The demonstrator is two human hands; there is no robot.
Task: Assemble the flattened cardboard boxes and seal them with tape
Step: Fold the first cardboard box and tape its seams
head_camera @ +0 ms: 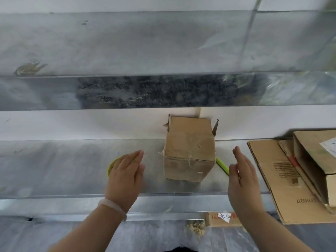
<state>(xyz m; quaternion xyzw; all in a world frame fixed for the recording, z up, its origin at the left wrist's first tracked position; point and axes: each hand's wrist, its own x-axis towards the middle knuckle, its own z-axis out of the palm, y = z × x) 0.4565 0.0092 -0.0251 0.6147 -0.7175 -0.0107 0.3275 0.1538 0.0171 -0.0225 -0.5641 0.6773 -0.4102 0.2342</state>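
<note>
Hands float on both sides of a small brown box (189,151) that stands on the shiny metal desk (54,166). The box sits between them, and neither hand touches it. The left hand (125,171) has flat, straight fingers and holds nothing; a yellow-green roll (111,165) peeks out from under it. The right hand (241,177) is flat and empty too, just beside a green stick (222,165). Flat boxes (283,182) lie to the right of that hand.
</note>
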